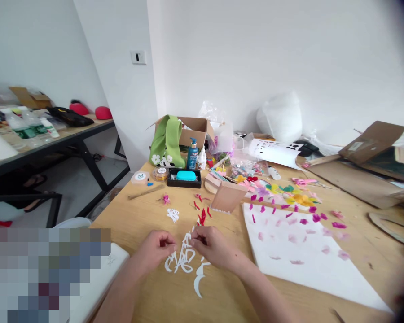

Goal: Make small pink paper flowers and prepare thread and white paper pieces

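Note:
On the wooden table (161, 296), white curled cut-out pieces (185, 260) lie between and below my hands. My left hand (157, 247) is at their left side, its thumb and fingertips pinched together; what they hold, if anything, is too small to tell. My right hand (210, 244) is at their upper right, fingers curled in a pinch, the tips partly hidden. A separate white crescent piece (198, 285) lies nearer the front. Small red pieces (202, 217) are just beyond my right hand. A little white cluster (173, 215) sits behind my left hand.
A white board (289, 251) with pink and magenta petals lies at the right. Behind stand a tilted wooden block (229, 196), a black tray (184, 183) with a cyan case, a blue pump bottle (192, 154) and a green bag (166, 143). Colourful fabric flowers (301, 198) lie at back right.

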